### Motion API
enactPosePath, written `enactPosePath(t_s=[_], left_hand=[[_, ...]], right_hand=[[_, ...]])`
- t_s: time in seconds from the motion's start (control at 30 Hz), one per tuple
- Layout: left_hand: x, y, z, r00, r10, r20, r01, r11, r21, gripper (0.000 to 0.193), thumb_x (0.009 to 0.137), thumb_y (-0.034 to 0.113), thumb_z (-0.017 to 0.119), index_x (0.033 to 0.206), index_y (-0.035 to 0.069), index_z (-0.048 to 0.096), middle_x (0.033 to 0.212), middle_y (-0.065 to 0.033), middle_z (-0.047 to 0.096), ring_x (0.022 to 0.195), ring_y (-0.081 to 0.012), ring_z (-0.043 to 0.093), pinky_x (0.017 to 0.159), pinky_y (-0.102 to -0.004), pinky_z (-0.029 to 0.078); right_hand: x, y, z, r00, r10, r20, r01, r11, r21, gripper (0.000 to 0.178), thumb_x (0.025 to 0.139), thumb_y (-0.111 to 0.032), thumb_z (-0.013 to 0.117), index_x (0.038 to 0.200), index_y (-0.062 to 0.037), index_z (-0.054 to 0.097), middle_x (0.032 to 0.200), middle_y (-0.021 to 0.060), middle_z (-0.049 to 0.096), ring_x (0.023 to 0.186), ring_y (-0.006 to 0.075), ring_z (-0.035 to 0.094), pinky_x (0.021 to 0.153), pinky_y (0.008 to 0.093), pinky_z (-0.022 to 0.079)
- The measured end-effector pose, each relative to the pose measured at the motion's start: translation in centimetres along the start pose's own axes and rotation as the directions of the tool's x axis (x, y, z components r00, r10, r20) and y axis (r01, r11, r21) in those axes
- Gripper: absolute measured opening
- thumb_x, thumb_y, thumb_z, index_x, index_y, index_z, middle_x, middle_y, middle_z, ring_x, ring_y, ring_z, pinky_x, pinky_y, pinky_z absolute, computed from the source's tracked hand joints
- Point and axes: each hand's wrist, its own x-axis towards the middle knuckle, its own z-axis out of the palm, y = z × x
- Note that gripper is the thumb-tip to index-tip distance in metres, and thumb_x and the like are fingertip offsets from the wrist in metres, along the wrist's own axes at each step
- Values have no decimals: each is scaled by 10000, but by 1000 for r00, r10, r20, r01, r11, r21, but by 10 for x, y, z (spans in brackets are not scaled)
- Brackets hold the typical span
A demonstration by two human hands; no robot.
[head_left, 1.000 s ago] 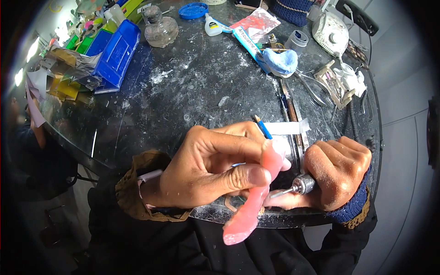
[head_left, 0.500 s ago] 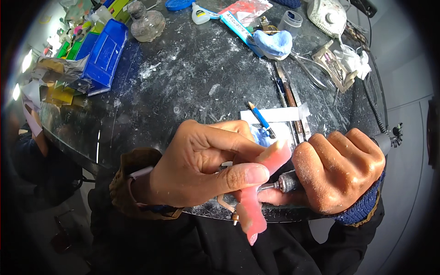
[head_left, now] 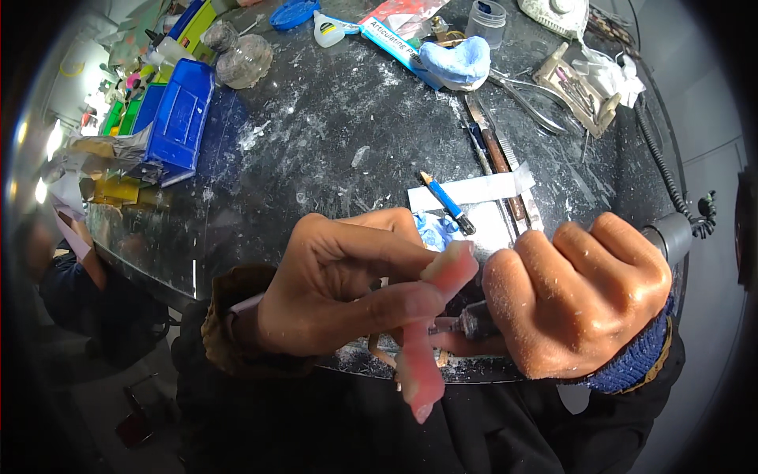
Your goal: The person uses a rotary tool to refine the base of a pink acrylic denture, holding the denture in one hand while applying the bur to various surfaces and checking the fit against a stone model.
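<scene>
The left hand (head_left: pixel 341 312) pinches a pink plate (head_left: pixel 421 371) between thumb and fingers, over the table's (head_left: pixel 316 142) near edge. The right hand (head_left: pixel 580 304) curls around a handpiece (head_left: pixel 478 321), its tip by the plate; whether they touch cannot be told.

Pink piece (head_left: pixel 425 373): swung more upright | blue pencil (head_left: pixel 448 204): now fully uncovered

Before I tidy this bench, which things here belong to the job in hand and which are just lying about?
Likely part of the job:
pink curved piece, pinched in the left hand
rotary tool, in the right hand, close to the piece

Apparently just lying about:
blue pencil
white paper strip
brown-handled tool
blue-topped cast
clear flask
blue bin
</scene>
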Motion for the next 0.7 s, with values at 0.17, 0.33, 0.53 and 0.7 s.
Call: enactPosePath(t_s=[0.17, 0.33, 0.53, 0.7], left_hand=[[-2, -9, -14, 996, 89, 4, -89, 996, -15, 155, 825, 56, 596, 891, -82, 615, 818, -75, 532, 620, -108, 562, 550, -206, 450], [-1, -5, -13, 972, 190, 138, -166, 972, -168, 244, 844, 102, 584, 973, -104, 563, 834, -51, 507, 626, -77, 537, 533, -190, 412], [-3, -6, -20, 971, 223, 87, -208, 966, -155, 264, 817, 132, 659, 976, -30, 525, 858, -34, 499, 704, -46, 496, 561, -172, 407], [-3, -5, -14, 821, 563, -95, -559, 826, 69, 774, 572, 420, 834, 1138, -7, 524, 1060, -83, 499, 998, -128, 531, 703, -234, 505]], right_hand=[[7, 11, -6, 999, 44, 21, -44, 999, 21, 642, 653, -666, 657, 520, -109, 366, 428, -27, 332, 338, 106, 295, 389, 277, 185], [16, 23, -15, 995, 70, -71, -28, 877, 479, 506, 422, -475, 863, 589, -102, 565, 472, -38, 536, 365, 96, 483, 390, 235, 297], [19, 13, -24, 993, 106, 42, -103, 669, 736, 355, 606, -239, 845, 884, -73, 699, 560, -16, 617, 437, 101, 585, 405, 208, 391], [20, 14, -33, 935, 287, 210, -319, 415, 852, 286, 792, -278, 732, 740, -14, 633, 671, 102, 677, 562, 191, 666, 572, 261, 533]])
